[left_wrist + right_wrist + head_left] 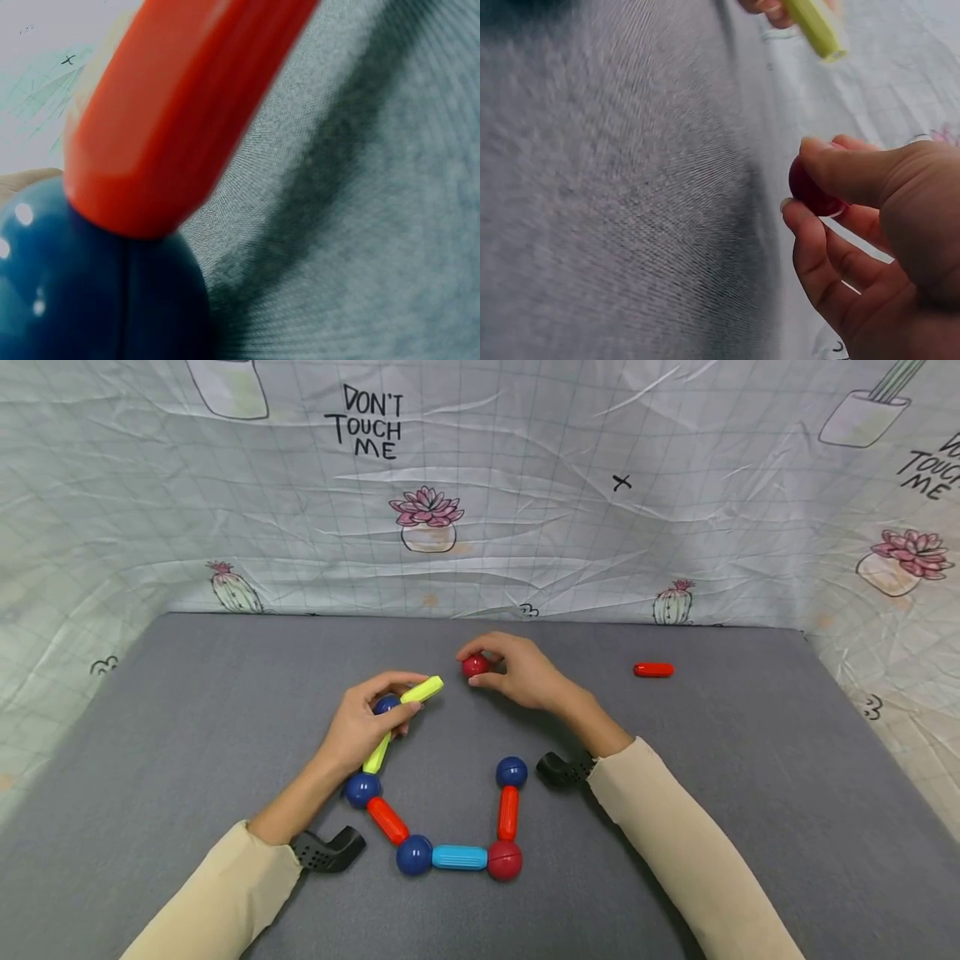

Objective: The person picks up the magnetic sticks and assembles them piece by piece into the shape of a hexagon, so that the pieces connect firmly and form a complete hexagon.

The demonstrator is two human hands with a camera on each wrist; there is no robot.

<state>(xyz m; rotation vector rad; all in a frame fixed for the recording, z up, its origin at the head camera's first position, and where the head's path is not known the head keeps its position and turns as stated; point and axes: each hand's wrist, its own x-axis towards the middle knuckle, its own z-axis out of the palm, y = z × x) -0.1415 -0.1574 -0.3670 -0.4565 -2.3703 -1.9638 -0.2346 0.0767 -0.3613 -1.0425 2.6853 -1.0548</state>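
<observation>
In the head view my left hand pinches a yellow stick beside a blue ball, partly covered by the fingers. From that ball a second yellow stick runs down to another blue ball. Right of it, my right hand holds a red ball between thumb and fingertips. A small gap separates this ball from the yellow stick's free end. The right wrist view shows the same red ball in the fingers, with the yellow stick above.
The joined chain continues through a red stick, blue ball, light blue stick, red ball, upright red stick and blue end ball. A loose red stick lies at the back right of the grey table.
</observation>
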